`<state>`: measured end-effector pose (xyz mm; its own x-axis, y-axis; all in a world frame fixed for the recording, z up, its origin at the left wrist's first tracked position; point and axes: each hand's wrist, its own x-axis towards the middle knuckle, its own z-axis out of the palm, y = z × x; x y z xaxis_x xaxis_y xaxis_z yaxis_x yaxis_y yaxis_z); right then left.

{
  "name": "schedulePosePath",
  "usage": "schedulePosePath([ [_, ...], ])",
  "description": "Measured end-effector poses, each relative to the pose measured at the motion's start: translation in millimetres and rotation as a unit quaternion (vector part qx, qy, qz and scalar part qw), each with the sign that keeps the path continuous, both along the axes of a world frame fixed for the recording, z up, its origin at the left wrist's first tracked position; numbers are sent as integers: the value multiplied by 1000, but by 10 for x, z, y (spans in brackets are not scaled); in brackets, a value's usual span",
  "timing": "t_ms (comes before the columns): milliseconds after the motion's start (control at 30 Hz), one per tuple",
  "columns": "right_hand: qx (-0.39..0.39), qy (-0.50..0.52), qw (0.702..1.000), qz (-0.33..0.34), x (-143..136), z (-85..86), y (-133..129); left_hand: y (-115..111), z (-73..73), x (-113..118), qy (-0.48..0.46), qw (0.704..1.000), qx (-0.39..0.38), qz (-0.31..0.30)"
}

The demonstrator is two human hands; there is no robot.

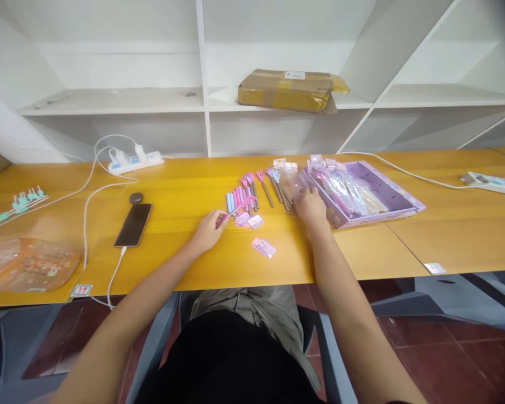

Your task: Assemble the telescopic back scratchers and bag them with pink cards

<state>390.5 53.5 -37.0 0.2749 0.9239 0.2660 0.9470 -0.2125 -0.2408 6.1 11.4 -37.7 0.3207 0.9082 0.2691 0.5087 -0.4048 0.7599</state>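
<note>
My left hand (209, 230) is closed round the pink handle of a small back scratcher (237, 210), whose pink claw end points up and to the right. Beside it lie more back scratchers with pink heads (249, 178) and blue heads (276, 176), along with a row of pink and blue handles (231, 201). My right hand (310, 206) has its fingers bent on a clear plastic bag (289, 175) at the left side of a purple box (404, 211); the fingertips are partly hidden. Small printed cards (263, 247) rest on the table between my hands.
The purple box holds several bagged back scratchers (353, 193). A phone (133, 224) on a white cable and a power strip (135, 161) are to the left. An orange plastic bag (33, 264) lies far left. A taped carton (288, 90) sits on the shelf.
</note>
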Motion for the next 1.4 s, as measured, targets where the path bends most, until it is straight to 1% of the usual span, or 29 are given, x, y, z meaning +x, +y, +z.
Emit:
schedulePosePath([
  [100, 67, 10, 998, 5, 173, -157, 15, 6, -63, -3, -14, 1000, -9, 5],
  [167, 102, 12, 995, 7, 292, -215, 31, 28, -90, 11, -18, 1000, -16, 13],
  [267, 123, 8, 992, -5, 420, -246, 42, 64, -111, 26, -22, 999, -23, 11],
  [333, 129, 9, 991, -21, 455, -244, 39, 77, -113, 27, -26, 999, -29, 4],
  [400, 130, 19, 991, -31, 455, -238, 34, 81, -109, 26, -32, 999, -36, 0],
  [633, 105, 84, 991, -29, 339, -233, 5, 76, -99, 41, -44, 998, -43, 1],
  [733, 111, 61, 991, -43, 300, -219, -32, 76, -102, 36, -45, 998, -42, 2],
  [933, 91, 44, 994, -51, 245, -129, -93, 88, -119, 21, -50, 998, -39, 1],
  [1067, 72, 35, 991, -106, 248, -110, -109, 101, -145, 15, -61, 997, -43, -2],
  [1100, 77, 33, 989, -119, 265, -112, -107, 103, -151, 13, -65, 997, -43, -3],
  [1167, 113, 38, 985, -122, 307, -102, -88, 104, -157, 10, -76, 996, -38, -5],
  [1233, 174, 48, 979, -96, 316, -41, -55, 104, -151, 6, -91, 995, -32, -12],
  [1300, 235, 57, 969, -56, 227, 94, -24, 108, -134, 1, -115, 993, -27, -13],
  [1333, 261, 59, 963, -31, 130, 188, -19, 114, -122, -2, -131, 991, -27, -12],
  [1400, 303, 64, 950, 32, -178, 402, -46, 129, -95, -15, -163, 986, -30, -8],
])
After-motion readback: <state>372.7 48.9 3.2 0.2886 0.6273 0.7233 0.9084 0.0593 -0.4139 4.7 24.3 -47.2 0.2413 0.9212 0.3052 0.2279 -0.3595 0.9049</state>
